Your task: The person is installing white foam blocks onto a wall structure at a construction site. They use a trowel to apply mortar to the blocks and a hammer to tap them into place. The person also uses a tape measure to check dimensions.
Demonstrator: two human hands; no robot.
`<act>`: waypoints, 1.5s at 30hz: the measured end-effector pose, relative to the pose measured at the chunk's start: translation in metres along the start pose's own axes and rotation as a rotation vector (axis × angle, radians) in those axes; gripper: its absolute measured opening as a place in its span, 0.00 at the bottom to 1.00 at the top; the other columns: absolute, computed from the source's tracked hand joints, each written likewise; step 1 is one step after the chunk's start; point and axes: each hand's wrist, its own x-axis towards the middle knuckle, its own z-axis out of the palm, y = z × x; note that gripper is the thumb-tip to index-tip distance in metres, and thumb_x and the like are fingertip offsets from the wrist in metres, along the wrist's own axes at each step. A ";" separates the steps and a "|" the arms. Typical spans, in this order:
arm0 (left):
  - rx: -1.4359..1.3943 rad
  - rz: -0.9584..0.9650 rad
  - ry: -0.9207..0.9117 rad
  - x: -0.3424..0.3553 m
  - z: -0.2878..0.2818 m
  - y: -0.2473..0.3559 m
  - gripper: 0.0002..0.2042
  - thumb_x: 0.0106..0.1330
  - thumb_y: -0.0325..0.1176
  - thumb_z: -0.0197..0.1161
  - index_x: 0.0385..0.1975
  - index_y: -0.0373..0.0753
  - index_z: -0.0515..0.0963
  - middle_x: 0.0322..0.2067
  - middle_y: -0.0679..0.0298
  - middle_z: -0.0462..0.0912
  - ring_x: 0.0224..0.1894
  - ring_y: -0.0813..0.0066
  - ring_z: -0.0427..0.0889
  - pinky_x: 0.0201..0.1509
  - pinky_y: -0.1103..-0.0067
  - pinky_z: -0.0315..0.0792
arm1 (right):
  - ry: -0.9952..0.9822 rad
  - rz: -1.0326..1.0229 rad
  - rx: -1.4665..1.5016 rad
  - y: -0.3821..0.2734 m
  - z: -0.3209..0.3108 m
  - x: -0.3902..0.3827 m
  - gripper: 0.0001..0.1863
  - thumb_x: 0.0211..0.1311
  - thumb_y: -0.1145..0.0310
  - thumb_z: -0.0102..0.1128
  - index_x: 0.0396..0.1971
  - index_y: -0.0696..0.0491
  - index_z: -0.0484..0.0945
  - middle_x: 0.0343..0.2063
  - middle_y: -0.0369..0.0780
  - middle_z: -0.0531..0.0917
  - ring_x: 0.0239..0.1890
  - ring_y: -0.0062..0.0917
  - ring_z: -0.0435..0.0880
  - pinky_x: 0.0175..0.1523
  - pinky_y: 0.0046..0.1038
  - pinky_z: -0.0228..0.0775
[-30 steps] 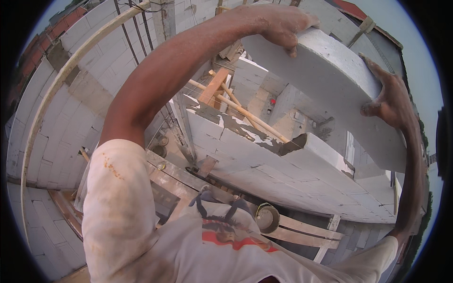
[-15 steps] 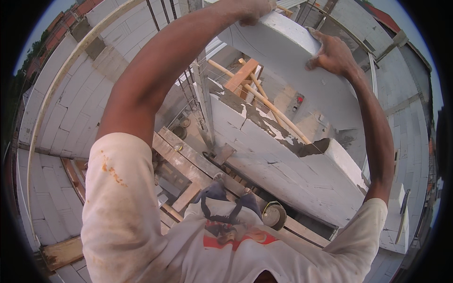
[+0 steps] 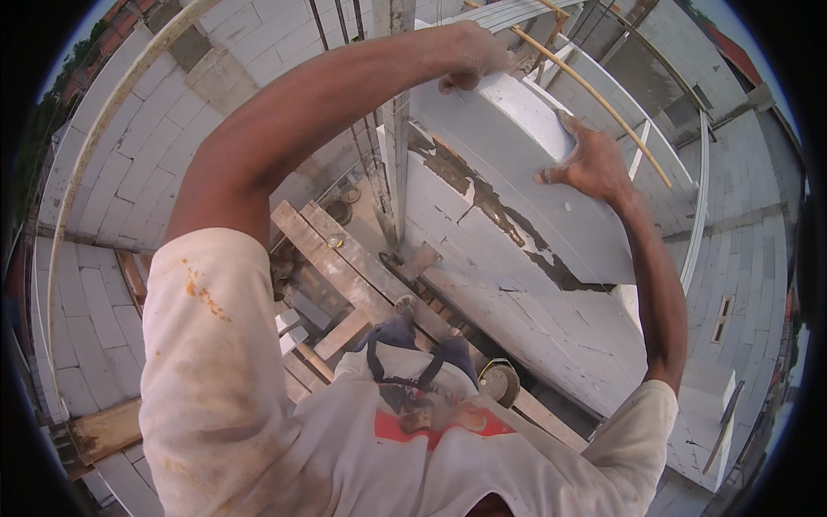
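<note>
I grip a large pale lightweight block (image 3: 504,159) with both arms raised. My left hand (image 3: 482,59) is closed on the far upper end of the block, beside the upright concrete column (image 3: 394,129). My right hand (image 3: 586,159) is wrapped over the nearer part of its top edge. The block stands along the top of a block wall (image 3: 508,327), just behind a ragged bed of grey mortar (image 3: 482,211); whether it rests fully on the mortar I cannot tell.
I stand on plank scaffolding (image 3: 323,254) with a bucket (image 3: 498,382) beside my feet. Vertical rebar (image 3: 357,125) rises by the column. A curved-looking pole (image 3: 103,129) runs along the left, other block walls (image 3: 129,207) surround me, and a bamboo pole (image 3: 620,121) lies beyond the block.
The block has moved down and leftward onto the wall top, both hands with it. It now hides the timber and poles that showed behind the mortar bed. The view has shifted.
</note>
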 end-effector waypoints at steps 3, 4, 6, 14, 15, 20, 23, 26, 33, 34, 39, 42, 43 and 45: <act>-0.015 0.022 -0.023 -0.008 0.007 -0.002 0.32 0.48 0.15 0.70 0.59 0.35 0.73 0.41 0.55 0.87 0.41 0.60 0.88 0.40 0.69 0.83 | -0.030 -0.014 -0.007 -0.004 0.009 0.000 0.61 0.21 0.52 0.86 0.64 0.63 0.71 0.40 0.55 0.87 0.41 0.42 0.88 0.55 0.33 0.76; -0.023 0.018 -0.028 -0.008 0.013 0.000 0.31 0.48 0.16 0.71 0.57 0.34 0.75 0.41 0.55 0.87 0.42 0.61 0.88 0.41 0.69 0.82 | -0.036 -0.030 -0.004 -0.003 0.013 0.001 0.61 0.21 0.52 0.86 0.64 0.63 0.71 0.40 0.55 0.87 0.40 0.42 0.89 0.54 0.34 0.76; -0.017 0.029 -0.027 -0.007 0.023 0.000 0.28 0.47 0.18 0.72 0.54 0.33 0.77 0.40 0.55 0.87 0.42 0.61 0.88 0.42 0.69 0.82 | -0.016 -0.058 -0.011 -0.002 0.020 -0.001 0.58 0.25 0.51 0.83 0.63 0.61 0.71 0.37 0.56 0.86 0.41 0.45 0.88 0.52 0.37 0.76; 0.011 0.053 -0.127 -0.010 0.045 0.009 0.39 0.36 0.24 0.81 0.55 0.34 0.72 0.43 0.54 0.86 0.48 0.56 0.85 0.50 0.66 0.79 | -0.044 -0.041 -0.014 -0.008 0.044 -0.003 0.62 0.21 0.49 0.85 0.65 0.59 0.71 0.40 0.55 0.87 0.40 0.41 0.89 0.54 0.35 0.77; 0.002 0.068 -0.097 -0.011 0.047 0.007 0.39 0.36 0.24 0.81 0.54 0.34 0.73 0.43 0.55 0.86 0.48 0.56 0.85 0.50 0.66 0.79 | -0.043 -0.042 -0.018 -0.008 0.046 -0.002 0.62 0.21 0.49 0.85 0.65 0.58 0.71 0.40 0.55 0.87 0.41 0.41 0.89 0.54 0.35 0.78; -0.009 0.058 -0.072 -0.009 0.055 0.011 0.37 0.36 0.24 0.82 0.53 0.35 0.74 0.42 0.55 0.86 0.48 0.57 0.86 0.49 0.66 0.79 | -0.063 -0.048 -0.022 -0.004 0.052 0.000 0.59 0.26 0.48 0.82 0.66 0.58 0.70 0.36 0.55 0.86 0.41 0.46 0.87 0.51 0.39 0.77; -0.002 0.020 -0.072 -0.010 0.058 0.012 0.37 0.41 0.23 0.80 0.57 0.37 0.75 0.45 0.59 0.87 0.50 0.62 0.86 0.51 0.70 0.80 | -0.077 -0.036 -0.033 -0.002 0.058 0.001 0.60 0.25 0.47 0.83 0.65 0.59 0.70 0.37 0.55 0.87 0.41 0.44 0.88 0.51 0.37 0.77; 0.026 0.042 -0.119 -0.009 0.058 0.013 0.37 0.43 0.22 0.79 0.58 0.37 0.73 0.46 0.59 0.87 0.50 0.62 0.86 0.51 0.70 0.80 | -0.087 -0.027 -0.040 -0.006 0.057 0.001 0.61 0.22 0.47 0.85 0.64 0.60 0.72 0.39 0.55 0.87 0.40 0.42 0.89 0.53 0.34 0.78; -0.056 0.019 -0.075 -0.007 0.062 0.016 0.37 0.42 0.20 0.79 0.57 0.36 0.72 0.45 0.57 0.86 0.50 0.59 0.85 0.50 0.69 0.81 | -0.046 -0.074 -0.026 0.010 0.072 -0.001 0.59 0.25 0.47 0.84 0.63 0.60 0.72 0.39 0.55 0.87 0.40 0.43 0.89 0.53 0.35 0.79; -0.060 -0.001 -0.062 -0.010 0.062 0.016 0.37 0.40 0.20 0.79 0.56 0.36 0.72 0.45 0.56 0.86 0.50 0.58 0.85 0.52 0.68 0.81 | -0.024 -0.089 -0.034 0.013 0.075 -0.001 0.59 0.25 0.47 0.84 0.63 0.60 0.72 0.39 0.55 0.87 0.40 0.43 0.89 0.53 0.35 0.79; -0.124 -0.002 -0.116 -0.015 0.044 0.028 0.40 0.35 0.19 0.82 0.56 0.35 0.72 0.46 0.54 0.85 0.53 0.57 0.83 0.56 0.67 0.79 | 0.015 -0.102 -0.073 0.021 0.083 -0.008 0.56 0.31 0.43 0.80 0.65 0.56 0.71 0.36 0.52 0.87 0.39 0.44 0.88 0.48 0.38 0.79; -0.089 0.001 -0.041 -0.013 0.071 0.013 0.45 0.30 0.21 0.83 0.58 0.36 0.71 0.48 0.53 0.84 0.55 0.56 0.82 0.58 0.67 0.79 | 0.079 -0.164 -0.091 0.018 0.089 -0.007 0.55 0.35 0.41 0.77 0.65 0.53 0.70 0.34 0.49 0.87 0.39 0.44 0.88 0.44 0.40 0.79; -0.077 -0.003 -0.042 -0.010 0.071 0.010 0.47 0.28 0.22 0.84 0.58 0.36 0.70 0.49 0.53 0.84 0.56 0.55 0.81 0.58 0.67 0.79 | 0.089 -0.161 -0.097 0.016 0.087 -0.008 0.54 0.35 0.41 0.77 0.65 0.52 0.70 0.34 0.49 0.87 0.38 0.44 0.88 0.44 0.40 0.79; -0.070 0.046 -0.084 -0.008 0.061 0.013 0.50 0.26 0.21 0.84 0.60 0.36 0.69 0.49 0.54 0.84 0.56 0.53 0.80 0.60 0.67 0.77 | 0.089 -0.134 -0.097 0.016 0.087 -0.011 0.54 0.35 0.42 0.76 0.66 0.50 0.69 0.35 0.47 0.87 0.38 0.43 0.88 0.42 0.40 0.79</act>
